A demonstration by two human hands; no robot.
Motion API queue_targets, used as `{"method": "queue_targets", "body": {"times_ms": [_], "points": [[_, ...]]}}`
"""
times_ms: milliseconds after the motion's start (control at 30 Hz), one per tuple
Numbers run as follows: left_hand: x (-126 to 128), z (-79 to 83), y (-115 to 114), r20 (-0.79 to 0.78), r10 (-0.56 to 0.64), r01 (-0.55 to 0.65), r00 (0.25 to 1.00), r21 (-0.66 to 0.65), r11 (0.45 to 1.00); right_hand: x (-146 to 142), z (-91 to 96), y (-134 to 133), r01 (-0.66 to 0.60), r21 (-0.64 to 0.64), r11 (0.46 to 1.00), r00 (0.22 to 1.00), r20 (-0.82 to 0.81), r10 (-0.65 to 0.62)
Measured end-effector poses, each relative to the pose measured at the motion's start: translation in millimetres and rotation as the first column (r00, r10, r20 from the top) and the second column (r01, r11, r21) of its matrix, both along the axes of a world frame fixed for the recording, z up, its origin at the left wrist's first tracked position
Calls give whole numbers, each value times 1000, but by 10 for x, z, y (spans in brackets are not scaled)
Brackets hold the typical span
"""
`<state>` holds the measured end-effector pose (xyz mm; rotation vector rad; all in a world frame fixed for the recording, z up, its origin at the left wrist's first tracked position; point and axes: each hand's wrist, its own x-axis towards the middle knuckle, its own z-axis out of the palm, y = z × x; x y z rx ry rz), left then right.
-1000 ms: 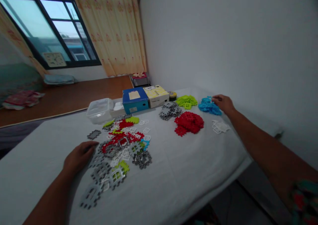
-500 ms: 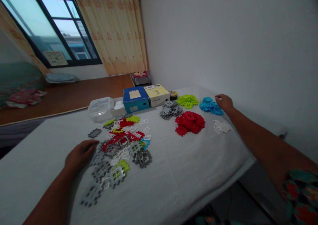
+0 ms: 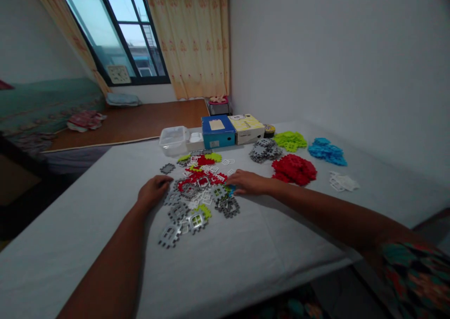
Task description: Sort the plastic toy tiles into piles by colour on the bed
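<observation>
A mixed pile of toothed plastic building tiles in grey, red, white and green lies on the white-covered table. At its left edge rests my left hand, its fingers curled together; whatever they may hold is hidden. My right hand reaches to the pile's right side, with thumb and fingers closed around a blue plastic tile, partly covered by the fingers. Dark grey tiles lie just below that hand. To the right are single-colour heaps: grey, red, green, blue and white.
Along the table's far side stand a clear plastic container, a blue box, a yellow and white box and a small round tin. A wall rises on the right. The table edge runs close in front of me.
My right hand has come left from beside the blue heap to the blue tile in the mixed pile. My left hand stays by the pile's left edge. The view has turned left.
</observation>
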<state>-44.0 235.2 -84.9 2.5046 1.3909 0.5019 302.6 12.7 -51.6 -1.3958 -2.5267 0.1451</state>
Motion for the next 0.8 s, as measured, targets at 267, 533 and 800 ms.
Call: {"method": "queue_targets", "body": {"times_ms": [267,533,800], "points": [[17,6,-17,-21,0,0,1000,6,1000,-65,41,129,-56,106,993,933,359,14],[11,-12,8,-9,24,-24,1000,6,1000,27,34,-61,-108,115,988,973,214,81],[-13,-15,37,-20,4,-4,1000,9,1000,188,37,-139,-13,49,999,950,-310,28]]}}
